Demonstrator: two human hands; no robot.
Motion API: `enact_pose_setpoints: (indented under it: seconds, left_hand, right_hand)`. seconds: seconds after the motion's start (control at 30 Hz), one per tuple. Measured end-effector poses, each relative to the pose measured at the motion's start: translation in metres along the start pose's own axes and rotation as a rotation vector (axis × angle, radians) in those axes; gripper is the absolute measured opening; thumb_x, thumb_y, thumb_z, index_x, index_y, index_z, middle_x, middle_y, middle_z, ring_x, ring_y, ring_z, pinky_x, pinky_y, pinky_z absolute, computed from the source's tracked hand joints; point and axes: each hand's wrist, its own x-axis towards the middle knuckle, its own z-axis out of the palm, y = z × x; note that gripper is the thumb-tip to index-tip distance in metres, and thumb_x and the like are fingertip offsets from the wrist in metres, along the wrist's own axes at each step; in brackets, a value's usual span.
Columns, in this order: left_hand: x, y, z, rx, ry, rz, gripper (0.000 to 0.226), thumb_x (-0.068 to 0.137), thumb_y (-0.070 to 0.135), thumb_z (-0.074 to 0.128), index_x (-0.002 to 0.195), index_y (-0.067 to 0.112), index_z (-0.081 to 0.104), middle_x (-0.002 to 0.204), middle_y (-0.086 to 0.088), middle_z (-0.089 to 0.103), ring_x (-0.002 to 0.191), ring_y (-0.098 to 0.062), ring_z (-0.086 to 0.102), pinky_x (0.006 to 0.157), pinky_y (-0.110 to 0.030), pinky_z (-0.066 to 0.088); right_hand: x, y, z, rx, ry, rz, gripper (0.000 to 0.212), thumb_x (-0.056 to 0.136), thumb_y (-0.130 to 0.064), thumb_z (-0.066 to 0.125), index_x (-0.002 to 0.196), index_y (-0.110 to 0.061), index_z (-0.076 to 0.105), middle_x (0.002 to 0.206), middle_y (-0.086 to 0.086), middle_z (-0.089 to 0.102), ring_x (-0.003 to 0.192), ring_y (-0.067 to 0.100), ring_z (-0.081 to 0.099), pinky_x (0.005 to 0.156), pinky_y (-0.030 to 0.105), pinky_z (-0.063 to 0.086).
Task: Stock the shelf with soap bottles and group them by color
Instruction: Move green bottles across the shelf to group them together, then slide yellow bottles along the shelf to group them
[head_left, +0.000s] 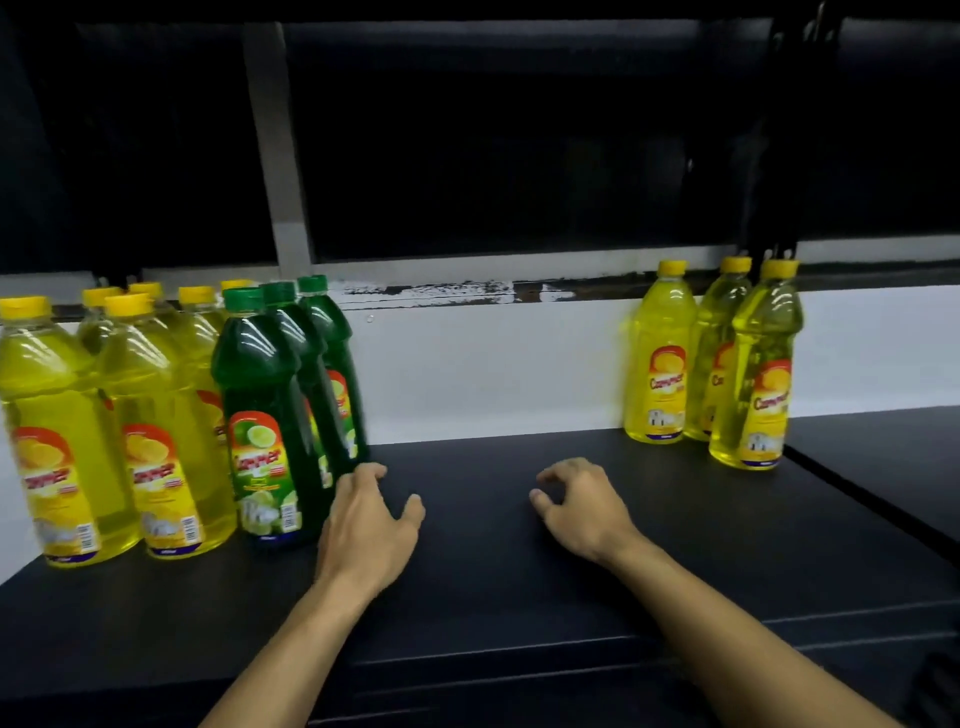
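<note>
Several yellow soap bottles stand grouped at the left of the black shelf. Right beside them stand three green soap bottles in a row running back. Three more yellow bottles stand apart at the right. My left hand hovers over the shelf just right of the green bottles, its fingers loosely curled and holding nothing; its fingertips are near the base of the green row. My right hand hovers over the middle of the shelf, fingers loosely curled, empty.
A white wall strip runs behind the shelf, with dark window panes and a white frame post above. A second black surface adjoins at the right, separated by a seam.
</note>
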Motion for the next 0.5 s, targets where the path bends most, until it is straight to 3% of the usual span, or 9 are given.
enact_pose_setpoints:
  seconds: [0.1,0.23,0.37,0.5]
  left_hand:
    - [0.012,0.006,0.018,0.091,-0.151,0.059,0.066,0.092,0.045,0.060,0.145,0.015,0.035,0.147,-0.004,0.040,0.130,-0.021,0.047,0.103,-0.035,0.041]
    - [0.021,0.004,0.030,0.240,-0.280,0.097,0.066,0.097,0.051,0.048,0.150,0.017,0.032,0.157,0.001,0.031,0.143,-0.019,0.031,0.113,-0.035,0.031]
    - [0.018,0.002,0.032,0.334,-0.318,0.149,0.060,0.100,0.052,0.036,0.150,0.018,0.035,0.157,0.003,0.031,0.144,-0.017,0.028,0.116,-0.031,0.024]
    - [0.019,0.003,0.034,0.364,-0.293,0.169,0.058,0.101,0.052,0.033,0.149,0.021,0.036,0.155,0.006,0.034,0.142,-0.015,0.030,0.113,-0.031,0.027]
  right_hand:
    - [0.020,0.030,-0.029,-0.043,0.099,0.127,0.036,0.090,-0.036,0.060,0.121,-0.017,0.062,0.134,0.002,0.047,0.124,0.020,0.047,0.101,0.032,0.041]
    - [0.053,0.058,-0.060,-0.068,0.215,0.275,0.055,0.090,-0.033,0.060,0.138,-0.013,0.043,0.141,0.012,0.039,0.127,0.031,0.043,0.102,0.040,0.039]
    - [0.083,0.075,-0.066,-0.002,0.368,0.383,0.079,0.085,-0.031,0.068,0.146,-0.008,0.023,0.140,0.017,0.037,0.131,0.036,0.037,0.104,0.046,0.037]
    - [0.107,0.087,-0.064,0.023,0.464,0.457,0.092,0.081,-0.038,0.074,0.146,-0.006,0.017,0.143,0.018,0.034,0.134,0.036,0.033,0.106,0.047,0.036]
